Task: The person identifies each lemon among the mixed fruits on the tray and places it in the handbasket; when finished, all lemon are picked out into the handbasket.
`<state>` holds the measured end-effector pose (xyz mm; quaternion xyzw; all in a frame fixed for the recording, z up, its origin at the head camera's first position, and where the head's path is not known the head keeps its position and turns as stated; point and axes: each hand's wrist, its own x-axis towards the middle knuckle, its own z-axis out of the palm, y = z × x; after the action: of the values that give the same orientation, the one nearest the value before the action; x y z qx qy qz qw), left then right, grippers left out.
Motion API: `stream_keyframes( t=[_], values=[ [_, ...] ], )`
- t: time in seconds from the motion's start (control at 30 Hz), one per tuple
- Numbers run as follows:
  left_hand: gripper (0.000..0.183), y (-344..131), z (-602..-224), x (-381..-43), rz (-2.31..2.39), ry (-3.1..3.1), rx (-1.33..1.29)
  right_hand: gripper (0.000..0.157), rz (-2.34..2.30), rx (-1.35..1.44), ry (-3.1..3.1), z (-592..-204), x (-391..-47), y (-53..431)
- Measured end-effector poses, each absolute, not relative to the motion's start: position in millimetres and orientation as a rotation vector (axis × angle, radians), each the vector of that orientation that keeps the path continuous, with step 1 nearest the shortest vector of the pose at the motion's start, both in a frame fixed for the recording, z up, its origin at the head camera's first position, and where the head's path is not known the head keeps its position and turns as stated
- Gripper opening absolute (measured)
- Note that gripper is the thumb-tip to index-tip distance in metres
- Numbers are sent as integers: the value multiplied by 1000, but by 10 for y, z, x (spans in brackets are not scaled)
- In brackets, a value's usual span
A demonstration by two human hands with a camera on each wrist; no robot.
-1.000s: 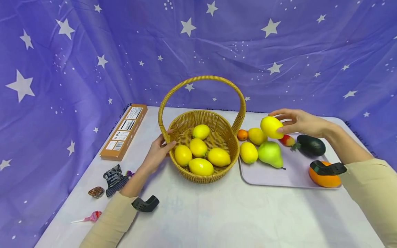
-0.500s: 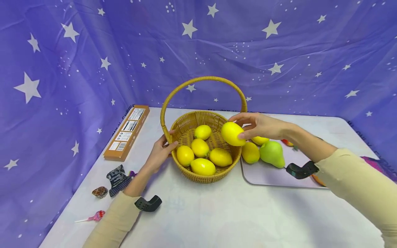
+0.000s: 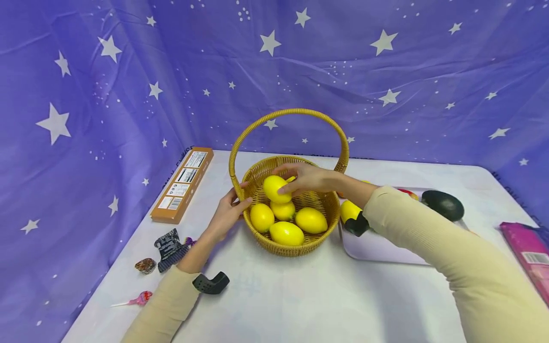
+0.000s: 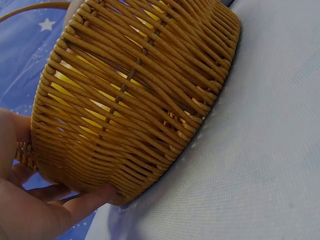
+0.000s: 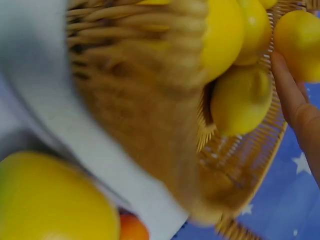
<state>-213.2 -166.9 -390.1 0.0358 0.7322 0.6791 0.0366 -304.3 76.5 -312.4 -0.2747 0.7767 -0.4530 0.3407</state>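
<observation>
Right hand [image 3: 306,178] is moving leftward over the basket [image 3: 291,250], pinching a lemon [image 3: 273,188], left hand [image 3: 226,213] gripping its side, white tabletop [image 3: 309,305] meeting starry purple cloth [image 3: 206,52].

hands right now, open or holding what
Left hand: holding the side of the round golden-brown wicker basket.
Right hand: holding an oval, bright yellow lemon.

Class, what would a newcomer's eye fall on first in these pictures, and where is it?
Probably the golden wicker basket of bright yellow lemons, mid-table, its tall handle arching above. Next, the right hand, its fingers pinching another lemon over the basket, while the left hand holds the basket's left side. Behind hangs a purple cloth with white stars.
</observation>
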Motion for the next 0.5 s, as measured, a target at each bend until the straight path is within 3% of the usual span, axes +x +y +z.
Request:
stream_keyframes(
  t=[0.5],
  values=[
    [51,-1659,-3892,-2128,2090,2247,127,54,-909,-695,2103,-3271,-3246,213]
  ],
)
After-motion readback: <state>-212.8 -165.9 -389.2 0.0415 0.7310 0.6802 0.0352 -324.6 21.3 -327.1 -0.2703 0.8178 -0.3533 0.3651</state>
